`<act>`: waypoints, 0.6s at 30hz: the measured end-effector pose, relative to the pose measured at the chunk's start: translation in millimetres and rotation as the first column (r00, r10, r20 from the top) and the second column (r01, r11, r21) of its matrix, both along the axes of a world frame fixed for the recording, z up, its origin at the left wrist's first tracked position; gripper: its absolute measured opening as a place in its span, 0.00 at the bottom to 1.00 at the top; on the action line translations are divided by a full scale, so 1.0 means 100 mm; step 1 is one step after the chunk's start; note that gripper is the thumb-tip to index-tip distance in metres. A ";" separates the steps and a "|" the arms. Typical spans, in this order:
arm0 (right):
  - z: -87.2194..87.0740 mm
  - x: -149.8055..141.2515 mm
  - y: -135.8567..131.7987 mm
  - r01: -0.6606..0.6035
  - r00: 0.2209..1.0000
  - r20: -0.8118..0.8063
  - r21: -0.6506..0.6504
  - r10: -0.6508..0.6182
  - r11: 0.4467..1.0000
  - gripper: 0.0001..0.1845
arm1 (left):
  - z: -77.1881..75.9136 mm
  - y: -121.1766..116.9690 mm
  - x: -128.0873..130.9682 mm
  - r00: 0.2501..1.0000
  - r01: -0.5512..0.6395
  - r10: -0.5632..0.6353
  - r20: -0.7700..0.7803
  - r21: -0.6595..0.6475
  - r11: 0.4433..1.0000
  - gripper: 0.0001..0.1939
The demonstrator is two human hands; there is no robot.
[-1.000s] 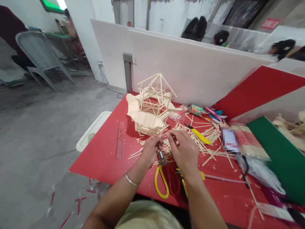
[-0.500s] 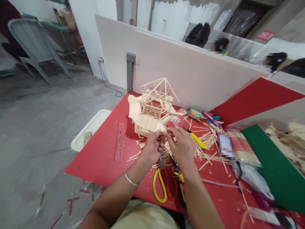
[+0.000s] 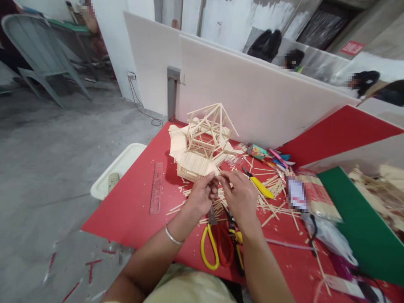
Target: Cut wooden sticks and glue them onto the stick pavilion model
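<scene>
My left hand [image 3: 202, 194] and my right hand [image 3: 241, 194] meet fingertip to fingertip at the near edge of a model pavilion [image 3: 194, 163] built of thin wooden sticks. Both hands are closed in a pinch. Whatever lies between the fingers is too small to make out. The model has a slatted lower roof and an open stick frame on top. Loose wooden sticks [image 3: 273, 207] are scattered under and beside my hands. Below my wrists lie scissors [image 3: 203, 252] with a yellow and a red handle, and black-and-yellow pliers [image 3: 237, 248].
A clear ruler [image 3: 155, 189] lies left on the red table [image 3: 126, 223]. At right are a yellow-handled tool [image 3: 262, 187], packaged sticks [image 3: 323, 200], a plastic bag [image 3: 331, 237] and a green board [image 3: 350, 223]. White partition panels [image 3: 252, 92] stand behind; a white tray [image 3: 97, 185] is at left.
The view has shifted very slightly. Both hands keep nearly the same pinch at the model's edge, and the model and tools stay in place on the table.
</scene>
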State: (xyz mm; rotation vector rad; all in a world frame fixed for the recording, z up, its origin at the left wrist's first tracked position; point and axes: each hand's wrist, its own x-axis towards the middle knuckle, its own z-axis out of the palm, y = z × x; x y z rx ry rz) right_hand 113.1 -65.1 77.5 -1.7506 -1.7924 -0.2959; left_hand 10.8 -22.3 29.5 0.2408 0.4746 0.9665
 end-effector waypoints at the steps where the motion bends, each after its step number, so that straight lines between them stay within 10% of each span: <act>1: 0.00 0.00 0.00 -0.003 1.000 -0.003 0.000 0.003 1.000 0.11 | 0.00 0.00 0.00 1.000 0.000 0.000 -0.001 0.000 1.000 0.15; 18: -0.03 0.01 0.01 -0.012 1.000 -0.008 0.000 0.012 1.000 0.11 | -0.01 0.01 0.00 1.000 0.009 -0.009 0.000 -0.007 1.000 0.15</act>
